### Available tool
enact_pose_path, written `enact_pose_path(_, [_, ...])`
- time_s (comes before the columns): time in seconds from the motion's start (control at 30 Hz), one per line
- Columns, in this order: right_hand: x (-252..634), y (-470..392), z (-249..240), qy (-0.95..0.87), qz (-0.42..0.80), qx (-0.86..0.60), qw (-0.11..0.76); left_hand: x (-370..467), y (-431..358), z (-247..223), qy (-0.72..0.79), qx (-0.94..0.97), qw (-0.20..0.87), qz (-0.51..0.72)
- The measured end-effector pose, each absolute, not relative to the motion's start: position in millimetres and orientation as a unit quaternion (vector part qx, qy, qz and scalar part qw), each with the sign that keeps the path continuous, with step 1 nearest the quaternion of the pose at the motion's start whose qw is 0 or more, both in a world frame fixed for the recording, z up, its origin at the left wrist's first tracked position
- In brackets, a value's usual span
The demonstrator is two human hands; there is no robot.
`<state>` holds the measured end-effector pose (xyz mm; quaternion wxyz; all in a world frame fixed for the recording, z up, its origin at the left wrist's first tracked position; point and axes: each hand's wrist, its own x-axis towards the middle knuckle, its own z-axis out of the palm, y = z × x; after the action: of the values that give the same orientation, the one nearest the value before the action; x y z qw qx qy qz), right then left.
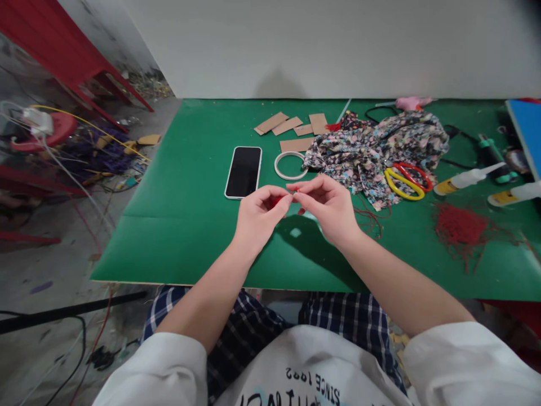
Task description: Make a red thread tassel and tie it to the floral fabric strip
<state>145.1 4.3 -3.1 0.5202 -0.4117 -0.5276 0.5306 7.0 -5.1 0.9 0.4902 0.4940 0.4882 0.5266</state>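
Over the green table (181, 237), my left hand (260, 217) and my right hand (332, 208) meet at the fingertips. Both are closed in a pinch around a small red piece (276, 200), mostly hidden by the fingers; its exact form cannot be made out. A phone (244, 172) with a dark screen lies just beyond my left hand. Behind the fingertips is a white tape ring (276, 167). Thin red cords (374, 220) lie right of my right hand, beside a crumpled floral cloth (372, 152).
Cardboard pieces (273, 123) lie at the back. Yellow-handled scissors (404, 186) and red-handled ones (424, 179) rest by the cloth. Glue bottles (465, 179) and a red thread heap (460, 224) are at the right. A pink glue gun (412, 103) sits behind the cloth; a red chair (63, 51) stands left.
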Motion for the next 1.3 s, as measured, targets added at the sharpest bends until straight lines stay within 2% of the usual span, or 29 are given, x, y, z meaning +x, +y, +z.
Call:
enact_pose_path(0.57, [145.7, 7.3, -3.3, -0.506, 0.544, -0.401, 0.536, 4.7, -2.4, -0.6, 0.456, 0.462, 0.538, 0.537])
enact_pose_path(1.13, [147.3, 8.1, -5.4, -0.509, 0.553, -0.381, 0.538, 4.0, -1.9, -1.8, 0.467, 0.487, 0.495, 0.547])
enact_pose_path(1.3, [147.3, 9.0, -6.8, -0.520, 0.550, -0.387, 0.526, 4.1, -3.1, -2.6, 0.491, 0.534, 0.442, 0.528])
